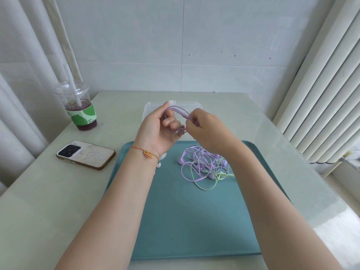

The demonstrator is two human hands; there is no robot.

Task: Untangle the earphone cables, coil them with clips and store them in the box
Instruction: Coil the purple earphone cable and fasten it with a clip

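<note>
A purple earphone cable (178, 112) is looped in a coil round the fingers of my left hand (158, 129), held up above the far edge of the teal tray (175, 221). My right hand (206, 127) pinches the coil's right side. On the tray to the right lies a tangle of purple and green earphone cables (204, 168). Small white clips (161, 158) peek out beside my left wrist. A clear plastic box (150, 108) stands behind my hands, mostly hidden.
A phone (85, 154) lies face down left of the tray. A plastic cup of dark drink with a straw (80, 110) stands at the table's back left. Curtains hang left, blinds right.
</note>
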